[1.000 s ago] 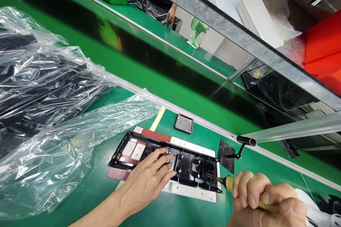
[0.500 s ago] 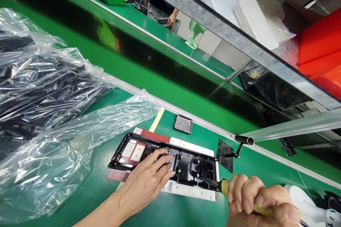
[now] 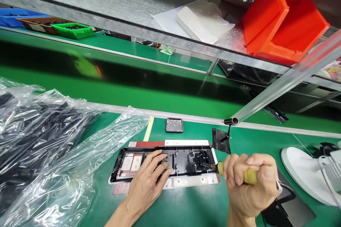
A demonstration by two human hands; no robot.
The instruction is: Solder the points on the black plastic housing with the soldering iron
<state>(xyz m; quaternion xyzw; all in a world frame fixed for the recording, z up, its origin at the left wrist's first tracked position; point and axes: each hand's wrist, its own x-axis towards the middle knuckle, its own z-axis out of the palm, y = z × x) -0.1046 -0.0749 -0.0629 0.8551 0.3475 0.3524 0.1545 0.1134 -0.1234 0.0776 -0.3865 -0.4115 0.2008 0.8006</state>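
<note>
A long black plastic housing (image 3: pixel 183 161) lies in a fixture of white strips (image 3: pixel 190 181) on a dark red board (image 3: pixel 121 188). My left hand (image 3: pixel 149 175) rests over the housing's middle with its fingers spread, covering part of it. Wrapped round the yellow handle of a soldering iron-like tool (image 3: pixel 249 176) is my right hand (image 3: pixel 249 181), at the housing's right end. The tool's dark metal tip points left into the housing's right part; its exact contact is too small to tell.
Clear plastic bags with dark parts (image 3: pixel 48 142) cover the left. A small tray of screws (image 3: pixel 174 125) sits behind the housing. Right are a black plate on a post (image 3: pixel 221 141) and a white round base (image 3: pixel 301 173). An orange bin (image 3: pixel 279 25) stands on the metal shelf (image 3: pixel 106 25) above.
The camera view has turned and tilted, so the housing appears more level and the orange bin shows more fully. Both hands remain at the housing, the right still gripping the tool.
</note>
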